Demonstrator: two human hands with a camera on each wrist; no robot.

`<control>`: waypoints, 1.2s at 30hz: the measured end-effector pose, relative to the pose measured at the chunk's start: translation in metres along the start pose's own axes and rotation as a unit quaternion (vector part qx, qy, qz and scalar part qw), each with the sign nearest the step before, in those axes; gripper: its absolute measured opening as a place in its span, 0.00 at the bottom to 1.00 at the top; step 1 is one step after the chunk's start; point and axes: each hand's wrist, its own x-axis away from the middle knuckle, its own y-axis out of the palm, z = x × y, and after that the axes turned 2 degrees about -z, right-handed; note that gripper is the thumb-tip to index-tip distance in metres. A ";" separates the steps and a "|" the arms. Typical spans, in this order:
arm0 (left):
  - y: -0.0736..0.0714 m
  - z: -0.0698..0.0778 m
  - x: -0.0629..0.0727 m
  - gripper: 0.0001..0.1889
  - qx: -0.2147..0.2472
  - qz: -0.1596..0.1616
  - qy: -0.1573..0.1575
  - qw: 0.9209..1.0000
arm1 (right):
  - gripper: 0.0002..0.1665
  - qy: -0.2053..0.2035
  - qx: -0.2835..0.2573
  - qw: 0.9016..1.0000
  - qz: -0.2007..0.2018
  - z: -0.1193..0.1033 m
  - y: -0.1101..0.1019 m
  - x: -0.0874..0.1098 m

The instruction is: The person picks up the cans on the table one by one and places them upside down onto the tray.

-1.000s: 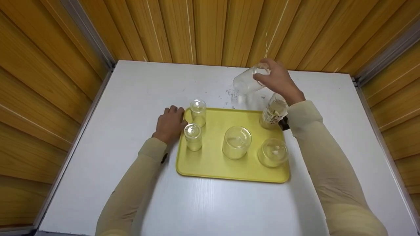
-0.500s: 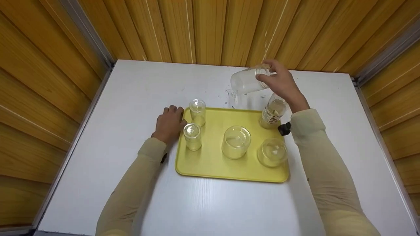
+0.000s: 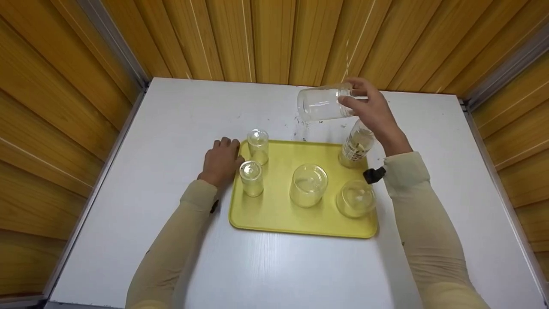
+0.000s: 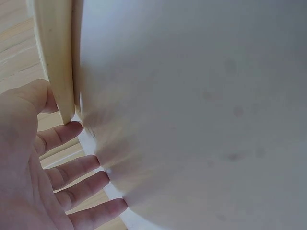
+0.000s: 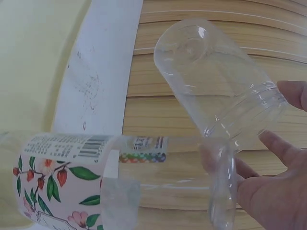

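Observation:
My right hand (image 3: 371,105) grips a clear jar (image 3: 319,104) at its ringed neck, thumb on the near side. Held above the table behind the tray, the jar lies nearly on its side, base to the left. The right wrist view shows the thumb and fingertips at the neck of this jar (image 5: 206,72). Closer to that camera stands a clear bottle with a floral label (image 5: 62,187), on the tray's back right corner in the head view. My left hand (image 3: 221,162) rests at the left edge of the yellow tray (image 3: 274,214), fingers extended, fingertips on the table (image 4: 201,120).
Two narrow upturned glasses (image 3: 258,148) stand at the tray's left side. A wide clear jar (image 3: 309,186) is near its middle, and a rounded clear jar (image 3: 356,199) at the front right. Dark marks (image 3: 302,124) spot the table. A wood-patterned wall (image 3: 274,38) borders the back.
The held jar has turned from slanting, base down, to nearly level, and has shifted slightly left. My right wrist has moved a little right and nearer. The left hand stays put.

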 end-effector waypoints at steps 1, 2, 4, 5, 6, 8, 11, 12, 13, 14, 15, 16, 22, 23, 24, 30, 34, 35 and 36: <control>0.000 0.000 0.000 0.21 0.001 0.001 0.001 1.000 | 0.40 -0.004 -0.008 1.000 0.001 0.000 0.000 0.002; 0.000 0.000 0.000 0.21 0.000 0.000 0.002 1.000 | 0.39 -0.008 -0.018 1.000 0.001 0.000 0.000 0.003; 0.000 0.001 0.000 0.21 -0.001 -0.002 0.001 1.000 | 0.38 -0.012 -0.033 0.999 0.001 0.000 0.001 0.006; 0.000 0.001 0.000 0.21 -0.001 -0.003 0.001 1.000 | 0.38 -0.015 -0.040 0.999 0.000 0.000 0.001 0.008; 0.000 0.001 0.000 0.21 -0.002 -0.003 0.000 1.000 | 0.38 -0.018 -0.046 0.999 0.000 0.000 0.001 0.010; 0.000 0.001 0.001 0.21 -0.005 -0.004 -0.002 1.000 | 0.38 -0.021 -0.057 0.998 0.000 0.000 0.001 0.013; 0.000 0.002 0.000 0.21 -0.006 -0.006 -0.004 1.000 | 0.38 -0.027 -0.068 0.997 0.002 0.001 0.002 0.017; 0.000 0.002 0.000 0.21 -0.007 -0.007 -0.005 1.000 | 0.38 -0.029 -0.071 0.997 0.003 0.001 0.002 0.017; 0.001 0.001 0.000 0.21 -0.008 -0.007 -0.005 1.000 | 0.38 -0.031 -0.075 0.997 0.003 0.001 0.002 0.018; 0.001 0.001 0.000 0.21 -0.008 -0.007 -0.006 1.000 | 0.38 -0.033 -0.081 0.996 0.004 0.002 0.002 0.019; 0.002 0.001 -0.001 0.21 -0.007 -0.008 -0.008 1.000 | 0.37 -0.036 -0.086 0.996 0.004 0.003 0.001 0.019; 0.002 0.001 -0.001 0.21 -0.007 -0.007 -0.009 1.000 | 0.37 -0.038 -0.094 0.995 0.004 0.003 0.001 0.020; 0.004 0.000 -0.001 0.20 0.000 -0.003 -0.008 1.000 | 0.36 -0.042 -0.146 0.988 0.002 0.006 -0.001 0.027; 0.004 0.000 -0.001 0.20 0.002 -0.002 -0.007 1.000 | 0.36 -0.040 -0.153 0.987 0.002 0.007 -0.001 0.028; 0.004 0.000 -0.001 0.20 0.003 -0.001 -0.006 1.000 | 0.37 -0.038 -0.158 0.987 0.003 0.007 -0.002 0.030; 0.004 0.000 -0.001 0.20 0.004 0.001 -0.005 1.000 | 0.37 -0.037 -0.196 0.980 0.002 0.005 -0.004 0.040; 0.004 0.000 -0.001 0.20 0.002 0.000 -0.006 1.000 | 0.35 -0.043 -0.227 0.973 -0.006 0.006 -0.004 0.045; 0.004 0.000 -0.001 0.20 0.001 0.000 -0.006 1.000 | 0.34 -0.044 -0.234 0.971 -0.008 0.007 -0.004 0.046; 0.004 -0.001 -0.001 0.20 0.000 0.000 -0.005 1.000 | 0.34 -0.046 -0.245 0.968 -0.012 0.008 -0.004 0.047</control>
